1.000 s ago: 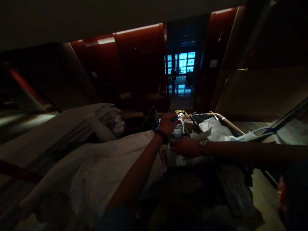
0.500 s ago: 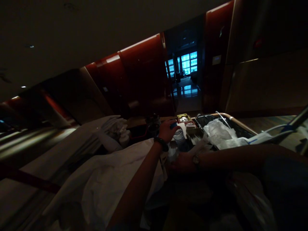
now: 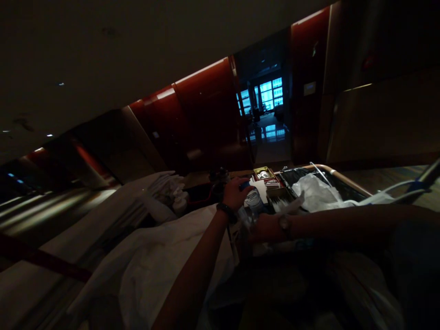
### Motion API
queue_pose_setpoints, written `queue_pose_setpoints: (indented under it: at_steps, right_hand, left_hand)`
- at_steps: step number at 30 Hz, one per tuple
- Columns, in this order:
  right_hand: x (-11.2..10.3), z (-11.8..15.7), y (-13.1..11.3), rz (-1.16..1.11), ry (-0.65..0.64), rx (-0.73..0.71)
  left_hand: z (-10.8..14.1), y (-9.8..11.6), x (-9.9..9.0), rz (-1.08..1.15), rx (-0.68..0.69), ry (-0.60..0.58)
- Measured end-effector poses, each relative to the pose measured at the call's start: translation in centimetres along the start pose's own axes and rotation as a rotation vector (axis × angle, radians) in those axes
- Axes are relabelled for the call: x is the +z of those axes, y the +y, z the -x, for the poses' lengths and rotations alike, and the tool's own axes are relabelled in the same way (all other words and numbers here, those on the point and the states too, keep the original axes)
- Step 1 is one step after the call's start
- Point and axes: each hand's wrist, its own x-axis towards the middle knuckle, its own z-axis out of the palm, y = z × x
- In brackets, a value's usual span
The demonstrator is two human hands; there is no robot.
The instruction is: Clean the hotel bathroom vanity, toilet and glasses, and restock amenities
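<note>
My left hand [image 3: 235,192], with a dark band at the wrist, is closed at the blue cap of a clear plastic bottle [image 3: 253,200]. Lower and to the right, my right hand [image 3: 266,228], wearing a watch, is closed around a clear plastic piece [image 3: 245,216]. Its exact kind is lost in the dark. Both hands are over a loaded cart. Just beyond the bottle stands a white card [image 3: 260,189]. White cloth [image 3: 178,243] lies under my left forearm.
A yellow-edged box [image 3: 263,173] with small items stands behind the hands. Right of it, a black-lined bin [image 3: 292,175] holds a white plastic bag [image 3: 318,190], with a copper-coloured rail [image 3: 343,178] around it. White bottles [image 3: 179,201] stand at left. An open doorway [image 3: 271,146] lies ahead.
The bottle and my left hand have shifted slightly left and down. My right hand has moved a little to the right, still holding the clear plastic piece. The view has tilted slightly.
</note>
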Motion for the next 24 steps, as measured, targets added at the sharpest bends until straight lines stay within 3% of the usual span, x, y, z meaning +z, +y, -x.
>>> queue_pose_setpoints:
  at_steps: [4,6,9,12,15,18,20,22,24]
  right_hand:
    - [-2.1,3.0,-0.1,0.051,0.018,0.061]
    - [-3.3,4.3,0.0,-0.167,0.169,0.169]
    - [-5.7,6.6,0.4,-0.630,0.533,0.328]
    - [-8.7,9.0,1.1,-0.920,0.780,0.467]
    - [-11.1,10.6,1.5,-1.012,0.942,0.536]
    - [-12.0,10.8,1.5,-1.029,0.974,0.495]
    - [-12.0,10.5,1.3,-0.975,0.954,0.477]
    - [-11.9,10.1,0.8,-0.883,0.951,0.484]
    - [-12.1,9.3,-0.1,-0.823,0.923,0.443]
  left_hand:
    - [0.7,-0.1,0.0,0.032,-0.033,0.017]
    - [1.2,-0.2,0.0,0.064,-0.033,0.044]
    - [3.2,-0.4,-0.5,0.106,-0.030,0.099]
    - [7.4,-0.3,-1.0,0.134,-0.049,0.176]
    - [13.5,0.2,-0.5,0.157,-0.061,0.197]
    - [19.1,0.7,1.1,0.167,-0.103,0.100]
    - [21.7,1.2,1.7,0.172,-0.134,0.041]
    - [23.1,2.0,1.3,0.173,-0.143,0.072]
    - [23.7,3.9,-0.2,0.206,-0.170,0.195]
